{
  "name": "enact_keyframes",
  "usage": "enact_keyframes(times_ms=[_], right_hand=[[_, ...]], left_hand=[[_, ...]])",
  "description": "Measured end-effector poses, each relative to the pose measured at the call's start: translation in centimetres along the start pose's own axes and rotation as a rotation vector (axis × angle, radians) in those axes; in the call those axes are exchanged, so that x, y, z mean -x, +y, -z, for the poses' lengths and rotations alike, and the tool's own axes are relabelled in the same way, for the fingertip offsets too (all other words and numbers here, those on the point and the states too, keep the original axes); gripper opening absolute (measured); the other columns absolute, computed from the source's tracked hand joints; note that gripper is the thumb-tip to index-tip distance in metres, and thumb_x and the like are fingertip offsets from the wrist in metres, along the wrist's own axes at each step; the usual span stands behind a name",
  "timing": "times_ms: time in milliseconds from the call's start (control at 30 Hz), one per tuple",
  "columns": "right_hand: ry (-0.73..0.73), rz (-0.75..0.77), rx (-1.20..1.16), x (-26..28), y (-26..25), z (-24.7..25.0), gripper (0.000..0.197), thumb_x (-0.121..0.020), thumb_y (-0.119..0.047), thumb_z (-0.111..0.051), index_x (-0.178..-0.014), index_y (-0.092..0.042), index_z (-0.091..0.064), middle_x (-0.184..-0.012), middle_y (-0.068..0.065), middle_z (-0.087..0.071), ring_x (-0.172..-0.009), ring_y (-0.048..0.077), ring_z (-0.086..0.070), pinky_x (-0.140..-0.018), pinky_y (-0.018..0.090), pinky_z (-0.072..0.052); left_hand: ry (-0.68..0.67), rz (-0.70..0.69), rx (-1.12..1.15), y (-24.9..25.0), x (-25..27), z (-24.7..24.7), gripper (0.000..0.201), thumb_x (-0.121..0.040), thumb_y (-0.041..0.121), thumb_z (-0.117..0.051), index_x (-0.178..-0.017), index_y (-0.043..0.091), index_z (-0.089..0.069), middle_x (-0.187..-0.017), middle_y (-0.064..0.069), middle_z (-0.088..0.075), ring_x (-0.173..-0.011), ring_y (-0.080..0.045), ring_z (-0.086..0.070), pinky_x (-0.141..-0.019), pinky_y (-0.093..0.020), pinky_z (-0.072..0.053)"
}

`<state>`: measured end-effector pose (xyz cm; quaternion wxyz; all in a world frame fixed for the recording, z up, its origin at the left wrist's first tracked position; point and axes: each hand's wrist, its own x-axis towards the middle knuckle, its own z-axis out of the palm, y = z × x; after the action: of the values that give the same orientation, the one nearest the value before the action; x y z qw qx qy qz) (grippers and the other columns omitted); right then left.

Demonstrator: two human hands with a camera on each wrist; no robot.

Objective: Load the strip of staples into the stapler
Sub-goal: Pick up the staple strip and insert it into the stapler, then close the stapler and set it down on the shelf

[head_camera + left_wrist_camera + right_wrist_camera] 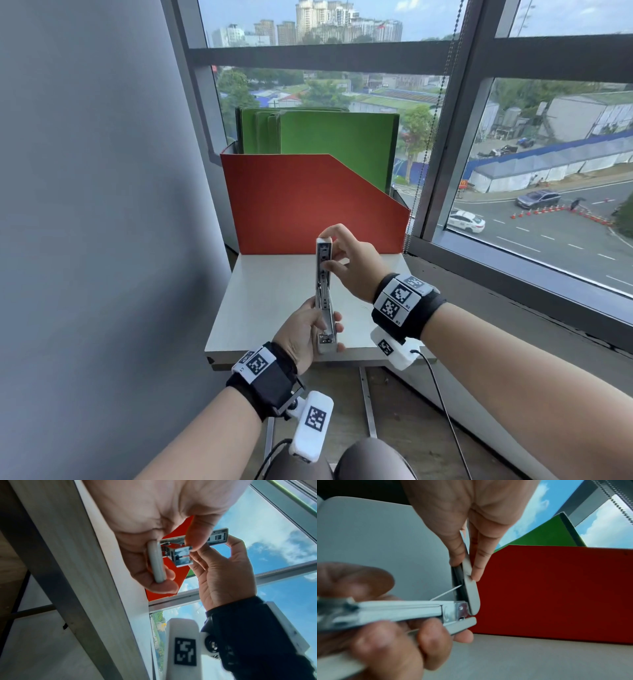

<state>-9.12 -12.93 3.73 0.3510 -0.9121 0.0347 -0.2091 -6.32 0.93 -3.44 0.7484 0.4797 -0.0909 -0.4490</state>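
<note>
A white-grey stapler (324, 291) is held above the small table, swung wide open so its cover and magazine form one long line. My left hand (329, 330) grips the near end, fingers (435, 632) curled round the base and metal magazine (399, 608). My right hand (327, 250) pinches the far end, thumb and fingers (477, 566) on the lifted cover (471, 588). A thin spring wire (445, 592) runs between cover and magazine. The magazine's front end (182, 555) shows in the left wrist view. No loose staple strip can be made out in any view.
A white table (274, 298) lies under the hands. A red file holder (308, 205) with green folders (335, 137) stands at its back. A grey wall (102, 205) is on the left, a window sill (513, 308) and a blind chain (428, 154) on the right.
</note>
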Motion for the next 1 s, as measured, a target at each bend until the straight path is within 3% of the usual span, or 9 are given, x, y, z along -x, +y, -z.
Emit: enact_keyframes(times_ms=[233,400,567,667,733,800,867,933,1000], right_hand=[[-0.061,0.199,0.117,1.3,-0.7,-1.1,0.021,-0.085,-0.004,-0.060,-0.102,-0.010,-0.050,-0.097,0.010,-0.070,-0.083,0.028,-0.068,-0.073,0.046,-0.058],[-0.195,0.160,0.175,2.4,-0.1,-1.8,0.025,-0.091,-0.028,-0.054,-0.113,-0.022,-0.045,-0.109,0.009,-0.069,-0.096,0.027,-0.066,-0.081,0.048,-0.056],[-0.252,0.195,0.272,4.2,0.9,-2.4,0.038,-0.090,-0.033,-0.055,-0.124,-0.018,-0.047,-0.116,0.007,-0.066,-0.093,0.031,-0.065,-0.079,0.046,-0.054],[-0.224,0.234,0.213,5.1,1.3,-2.5,0.044,-0.090,-0.029,-0.057,-0.131,-0.017,-0.048,-0.125,0.003,-0.065,-0.099,0.025,-0.066,-0.086,0.041,-0.055],[-0.168,0.265,0.143,5.4,1.8,-2.5,0.036,-0.091,-0.025,-0.057,-0.125,-0.015,-0.055,-0.127,0.002,-0.063,-0.104,0.020,-0.066,-0.089,0.035,-0.054],[-0.090,0.174,0.036,5.2,1.9,-2.3,0.027,-0.091,-0.028,-0.056,-0.112,-0.013,-0.062,-0.117,0.004,-0.065,-0.100,0.016,-0.065,-0.088,0.031,-0.055],[-0.052,-0.055,-0.053,4.6,1.8,-2.3,0.031,-0.089,-0.037,-0.056,-0.109,-0.013,-0.058,-0.101,0.002,-0.065,-0.092,0.013,-0.064,-0.084,0.033,-0.056],[-0.086,-0.293,-0.188,4.0,1.6,-2.3,0.040,-0.088,-0.041,-0.056,-0.112,-0.010,-0.054,-0.089,-0.001,-0.065,-0.085,0.013,-0.067,-0.085,0.038,-0.056],[-0.155,-0.412,-0.259,3.6,1.6,-2.5,0.046,-0.087,-0.043,-0.057,-0.114,-0.006,-0.054,-0.086,-0.004,-0.065,-0.079,0.011,-0.067,-0.086,0.039,-0.056]], left_hand=[[0.053,-0.042,0.177,1.6,0.0,0.8,0.030,-0.086,0.022,-0.030,-0.102,0.010,-0.053,-0.080,-0.012,-0.057,-0.069,-0.024,-0.057,-0.058,-0.035,-0.051],[0.101,-0.051,0.123,2.1,-0.1,1.3,0.042,-0.095,0.046,-0.035,-0.103,0.011,-0.057,-0.073,-0.008,-0.058,-0.067,-0.022,-0.059,-0.056,-0.033,-0.052],[0.138,-0.033,0.060,2.1,-0.5,1.5,0.046,-0.093,0.051,-0.044,-0.113,0.015,-0.062,-0.076,-0.003,-0.056,-0.069,-0.016,-0.057,-0.055,-0.033,-0.055],[0.129,-0.014,0.021,2.0,-0.5,1.1,0.036,-0.093,0.047,-0.049,-0.098,0.015,-0.063,-0.074,-0.003,-0.057,-0.060,-0.014,-0.057,-0.056,-0.032,-0.057],[0.121,-0.033,-0.012,1.7,-0.7,1.0,0.033,-0.093,0.042,-0.053,-0.100,0.012,-0.064,-0.075,-0.003,-0.059,-0.061,-0.014,-0.059,-0.058,-0.034,-0.058],[0.107,-0.054,-0.034,1.5,-0.9,0.9,0.037,-0.094,0.036,-0.054,-0.113,0.006,-0.063,-0.084,-0.009,-0.067,-0.070,-0.017,-0.067,-0.060,-0.036,-0.059],[0.119,-0.078,-0.070,1.4,-1.2,0.7,0.042,-0.095,0.029,-0.052,-0.123,-0.001,-0.059,-0.103,-0.020,-0.070,-0.081,-0.023,-0.071,-0.066,-0.038,-0.059],[0.165,-0.119,-0.097,1.2,-1.3,0.5,0.038,-0.096,0.024,-0.050,-0.122,-0.002,-0.058,-0.105,-0.023,-0.068,-0.084,-0.027,-0.069,-0.072,-0.037,-0.056],[0.222,-0.137,-0.132,0.9,-1.4,0.6,0.029,-0.096,0.023,-0.050,-0.114,0.003,-0.061,-0.099,-0.020,-0.067,-0.083,-0.028,-0.064,-0.060,-0.031,-0.051]])
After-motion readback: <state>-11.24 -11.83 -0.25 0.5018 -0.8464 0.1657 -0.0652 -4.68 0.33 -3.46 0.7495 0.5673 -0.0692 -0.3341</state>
